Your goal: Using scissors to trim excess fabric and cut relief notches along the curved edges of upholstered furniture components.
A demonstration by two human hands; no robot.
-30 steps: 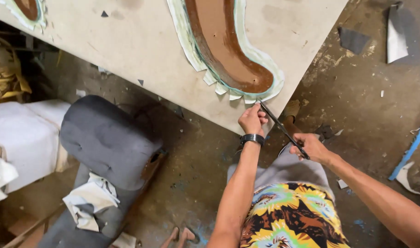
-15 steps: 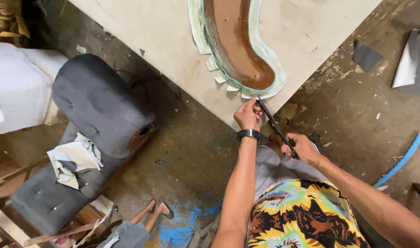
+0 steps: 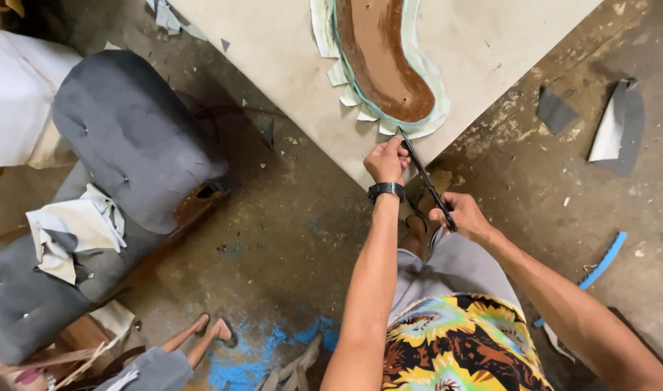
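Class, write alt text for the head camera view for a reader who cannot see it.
A person's right hand works long black scissors at the pale trimmed edge of a curved brown leather piece on a beige board, while the left hand pinches that edge. A grey tufted seat sits left.

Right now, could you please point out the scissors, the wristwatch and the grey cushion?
scissors [image 3: 425, 177], head view, on the black blades.
wristwatch [image 3: 386, 191], head view, on the black band at the left wrist.
grey cushion [image 3: 132, 137], head view, on its upper face.
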